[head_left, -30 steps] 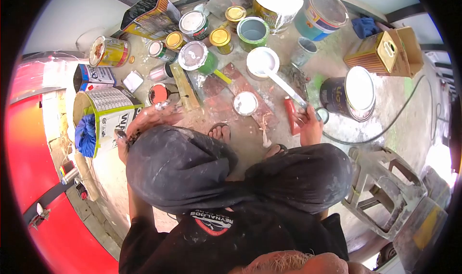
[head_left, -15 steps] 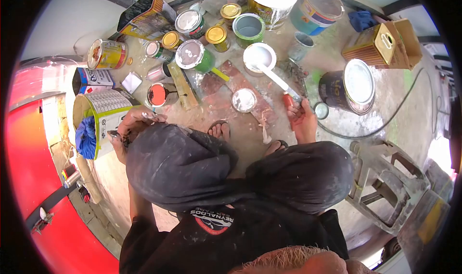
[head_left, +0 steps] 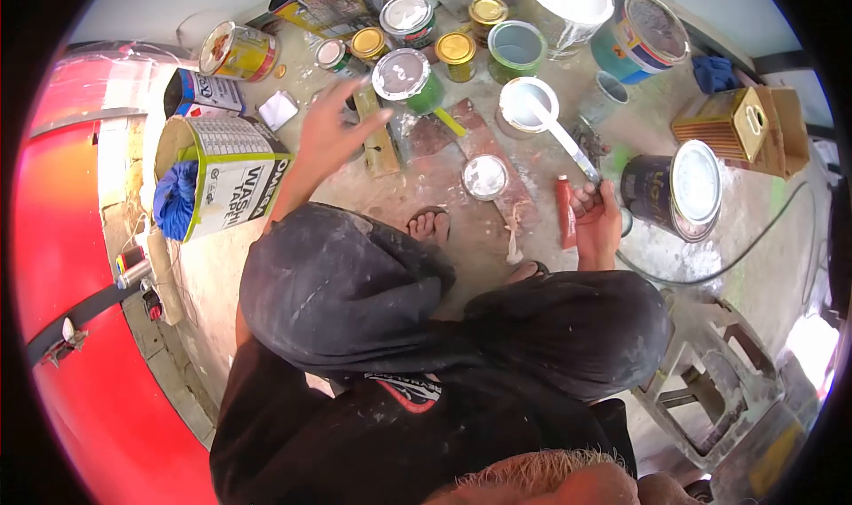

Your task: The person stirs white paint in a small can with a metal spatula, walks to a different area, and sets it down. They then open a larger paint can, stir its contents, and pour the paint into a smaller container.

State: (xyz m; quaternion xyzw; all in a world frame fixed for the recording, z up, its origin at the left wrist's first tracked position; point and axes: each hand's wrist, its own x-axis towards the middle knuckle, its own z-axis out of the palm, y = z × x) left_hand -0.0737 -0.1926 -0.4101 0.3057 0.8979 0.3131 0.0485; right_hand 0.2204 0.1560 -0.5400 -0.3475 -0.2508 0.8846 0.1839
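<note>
My right hand (head_left: 598, 224) is closed around the lower end of a white-coated stirring stick (head_left: 561, 138). The stick's far end reaches into an open can of white paint (head_left: 510, 114). Just left of that hand, a red tube (head_left: 566, 210) lies on the floor, close to the fingers. My left hand (head_left: 330, 137) is raised over the floor, empty, fingers apart and slightly blurred. It is nearest to a green can with a grey-smeared lid (head_left: 401, 74) and a wooden piece (head_left: 379, 141), which it partly covers. A round white-smeared lid (head_left: 485, 177) lies between my hands.
Several paint cans stand at the back, including an open grey-green one (head_left: 516, 51) and a large white-topped tub (head_left: 568, 3). At right are a dark can (head_left: 670, 190), a hose (head_left: 737, 261) and a stool (head_left: 719, 372). A cut-open tin (head_left: 235, 172) holds a blue cloth (head_left: 177, 199).
My left hand has risen from beside my knee and reached forward, its fingers opening. My right hand keeps hold of the stirring stick. The whole view has shifted, moving the cans rightward.
</note>
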